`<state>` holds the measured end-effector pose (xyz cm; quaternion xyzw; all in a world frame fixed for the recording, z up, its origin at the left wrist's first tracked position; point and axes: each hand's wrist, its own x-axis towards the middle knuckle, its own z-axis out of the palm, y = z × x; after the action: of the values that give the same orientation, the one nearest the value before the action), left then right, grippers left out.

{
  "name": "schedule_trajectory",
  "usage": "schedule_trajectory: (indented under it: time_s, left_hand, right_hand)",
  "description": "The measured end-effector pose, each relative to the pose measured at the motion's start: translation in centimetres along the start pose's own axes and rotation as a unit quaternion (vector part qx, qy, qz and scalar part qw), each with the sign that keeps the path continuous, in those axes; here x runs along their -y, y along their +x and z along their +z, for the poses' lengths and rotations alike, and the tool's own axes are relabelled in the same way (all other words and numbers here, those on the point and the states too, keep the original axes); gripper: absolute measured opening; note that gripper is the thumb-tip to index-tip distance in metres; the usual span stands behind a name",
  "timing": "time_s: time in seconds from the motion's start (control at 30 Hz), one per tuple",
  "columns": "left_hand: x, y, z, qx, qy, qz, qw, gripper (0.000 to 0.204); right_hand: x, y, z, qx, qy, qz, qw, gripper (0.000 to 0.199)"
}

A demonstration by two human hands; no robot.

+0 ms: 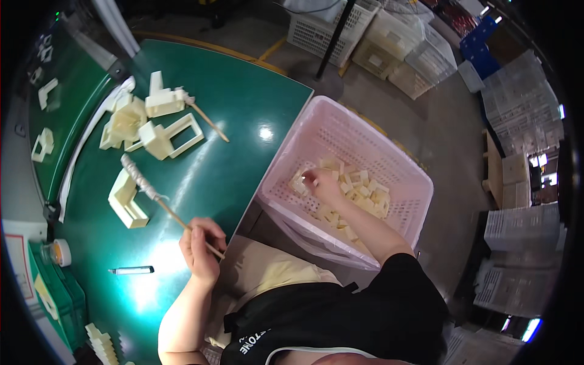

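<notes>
My left hand, over the green table, is closed round a thin wooden stick. White material is wound round the stick's far end, which lies beside an angular cream plastic part. To the right, my right hand reaches down into a pink perforated basket. Its fingers are curled on a cream plastic part at the basket's left side; the hand partly hides the grip. Many similar parts lie loose in the basket.
Several cream parts are grouped at the table's far left, with a second wrapped stick. A pen lies near the left edge, by a green bin. Stacked crates stand beyond the basket.
</notes>
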<state>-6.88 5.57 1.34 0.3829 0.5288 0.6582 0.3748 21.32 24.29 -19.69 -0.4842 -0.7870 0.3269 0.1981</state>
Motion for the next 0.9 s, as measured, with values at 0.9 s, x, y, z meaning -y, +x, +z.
schedule_trajectory:
  time_s: [0.9]
  left_hand:
    - [-0.8, -0.7, -0.1, 0.008, 0.050, -0.013, 0.999, 0.040]
  right_hand:
    - [-6.8, -5.9, 1.5, 0.539, -0.305, -0.109, 0.777, 0.105]
